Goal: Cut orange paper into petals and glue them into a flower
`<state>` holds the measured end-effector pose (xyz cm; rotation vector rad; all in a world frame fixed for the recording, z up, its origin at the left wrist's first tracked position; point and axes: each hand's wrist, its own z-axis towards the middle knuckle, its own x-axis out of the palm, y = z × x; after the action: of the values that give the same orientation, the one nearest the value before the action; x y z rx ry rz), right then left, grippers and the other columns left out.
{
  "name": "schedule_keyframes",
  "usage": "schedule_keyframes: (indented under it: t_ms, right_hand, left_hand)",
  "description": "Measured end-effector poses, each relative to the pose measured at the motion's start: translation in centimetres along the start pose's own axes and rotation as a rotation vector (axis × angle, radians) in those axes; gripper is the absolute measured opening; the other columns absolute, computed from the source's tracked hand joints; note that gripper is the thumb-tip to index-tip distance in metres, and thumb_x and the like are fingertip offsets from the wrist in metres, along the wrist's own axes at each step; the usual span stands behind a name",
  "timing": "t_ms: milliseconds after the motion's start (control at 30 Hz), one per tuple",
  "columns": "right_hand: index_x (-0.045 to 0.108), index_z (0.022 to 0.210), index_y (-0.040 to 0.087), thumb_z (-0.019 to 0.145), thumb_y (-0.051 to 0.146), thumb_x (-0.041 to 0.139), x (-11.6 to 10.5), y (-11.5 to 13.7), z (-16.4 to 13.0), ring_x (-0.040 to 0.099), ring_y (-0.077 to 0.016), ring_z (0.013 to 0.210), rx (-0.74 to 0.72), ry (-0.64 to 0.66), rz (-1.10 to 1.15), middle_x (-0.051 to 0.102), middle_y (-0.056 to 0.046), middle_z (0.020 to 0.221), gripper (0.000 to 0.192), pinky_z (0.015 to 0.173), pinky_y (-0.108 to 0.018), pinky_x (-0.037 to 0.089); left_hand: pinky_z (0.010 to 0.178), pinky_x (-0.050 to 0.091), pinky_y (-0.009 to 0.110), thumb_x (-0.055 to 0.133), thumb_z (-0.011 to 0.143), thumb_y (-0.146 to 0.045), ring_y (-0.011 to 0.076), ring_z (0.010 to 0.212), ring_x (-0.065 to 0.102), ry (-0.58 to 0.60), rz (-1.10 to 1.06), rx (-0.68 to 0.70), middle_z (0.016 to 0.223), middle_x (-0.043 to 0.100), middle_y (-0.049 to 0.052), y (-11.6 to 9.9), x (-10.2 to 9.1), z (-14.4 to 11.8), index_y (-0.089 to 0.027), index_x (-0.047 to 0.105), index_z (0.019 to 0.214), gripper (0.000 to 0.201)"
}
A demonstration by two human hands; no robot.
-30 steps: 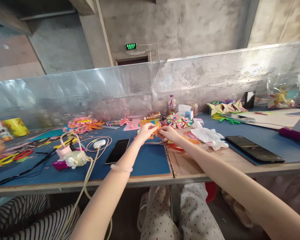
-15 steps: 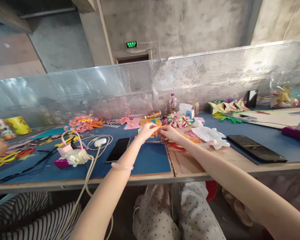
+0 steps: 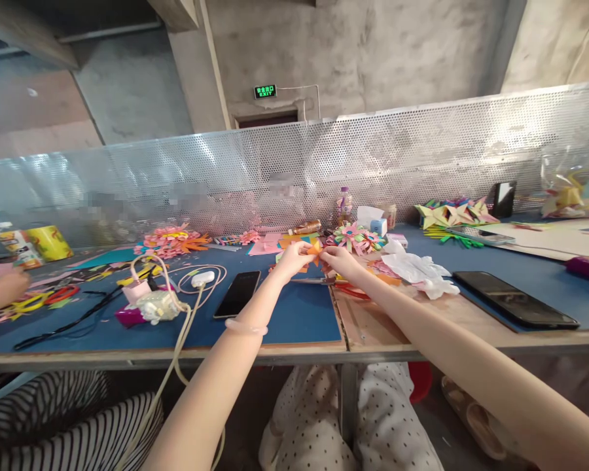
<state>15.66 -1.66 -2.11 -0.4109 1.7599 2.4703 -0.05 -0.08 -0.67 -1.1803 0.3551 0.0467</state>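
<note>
Both my arms reach out over the blue table mat (image 3: pixel 294 314). My left hand (image 3: pixel 290 259) and my right hand (image 3: pixel 340 261) meet above the mat and pinch a small folded orange paper piece (image 3: pixel 315 250) between their fingertips. A pale bangle (image 3: pixel 245 326) circles my left wrist. Just behind my hands lie a multicoloured paper flower (image 3: pixel 354 236) and loose pink and orange paper sheets (image 3: pixel 269 245). Scissors with red handles (image 3: pixel 341 285) lie under my right wrist.
A black phone (image 3: pixel 237 294) lies left of my hands, another phone (image 3: pixel 515 299) to the right beside crumpled white tissue (image 3: pixel 415 268). A white charger and cable (image 3: pixel 196 280) loop at left. Another person's hand (image 3: pixel 2 291) works at far left. A perforated metal screen (image 3: pixel 422 157) backs the table.
The view has shifted slightly right and down. My hands stay together on the orange paper, raised a little off the mat, fingers working it.
</note>
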Motion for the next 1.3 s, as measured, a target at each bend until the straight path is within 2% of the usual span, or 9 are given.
schedule_keyframes:
  t_ms: [333, 700, 933, 1133, 1300]
  right_hand:
    - [0.055, 0.069, 0.017, 0.081, 0.023, 0.051, 0.2, -0.5, 0.3, 0.057, -0.0116, 0.048, 0.069, 0.026, 0.017, 0.059, -0.001, 0.057, 0.014, 0.042, -0.020, 0.046]
    - [0.058, 0.074, 0.016, 0.077, 0.021, 0.053, 0.0, 0.0, 0.2, 0.056, -0.0101, 0.053, -0.001, -0.032, 0.114, 0.058, 0.000, 0.066, 0.007, 0.049, -0.021, 0.049]
    - [0.057, 0.073, 0.017, 0.074, 0.030, 0.056, -0.2, -0.7, 0.6, 0.040, -0.0073, 0.041, -0.038, -0.052, 0.148, 0.048, 0.004, 0.054, 0.012, 0.038, -0.020, 0.032]
    - [0.054, 0.069, 0.018, 0.073, 0.031, 0.056, -0.2, -0.5, 0.5, 0.036, -0.0066, 0.041, -0.024, -0.041, 0.167, 0.042, 0.005, 0.050, 0.015, 0.039, -0.020, 0.029]
    - [0.053, 0.070, 0.017, 0.073, 0.028, 0.054, -0.3, -0.1, 0.3, 0.036, -0.0056, 0.041, -0.011, -0.046, 0.212, 0.047, 0.004, 0.055, 0.011, 0.038, -0.019, 0.026]
  left_hand:
    - [0.062, 0.047, 0.024, 0.070, 0.067, -0.019, 0.0127, 0.071, 0.060, 0.007, 0.026, 0.031, 0.077, 0.067, 0.002, 0.3, -0.2, -0.1, -0.014, 0.064, 0.084, 0.019]
    - [0.064, 0.047, 0.025, 0.068, 0.068, -0.015, 0.0135, 0.071, 0.060, -0.074, -0.007, -0.038, 0.075, 0.066, 0.002, -1.3, 0.0, -0.6, -0.014, 0.065, 0.081, 0.014]
    - [0.067, 0.048, 0.028, 0.071, 0.066, -0.022, 0.0145, 0.073, 0.060, -0.052, -0.080, -0.036, 0.081, 0.067, 0.006, -1.4, -0.1, -0.7, -0.012, 0.068, 0.088, 0.024]
    - [0.073, 0.048, 0.030, 0.074, 0.063, -0.026, 0.0165, 0.080, 0.062, 0.012, -0.133, -0.028, 0.088, 0.069, 0.008, -1.4, -0.2, -0.7, -0.013, 0.070, 0.084, 0.025]
    - [0.073, 0.047, 0.029, 0.072, 0.064, -0.020, 0.0163, 0.082, 0.062, 0.050, -0.169, -0.004, 0.090, 0.069, 0.009, -1.4, -0.3, -0.8, -0.013, 0.071, 0.088, 0.025]
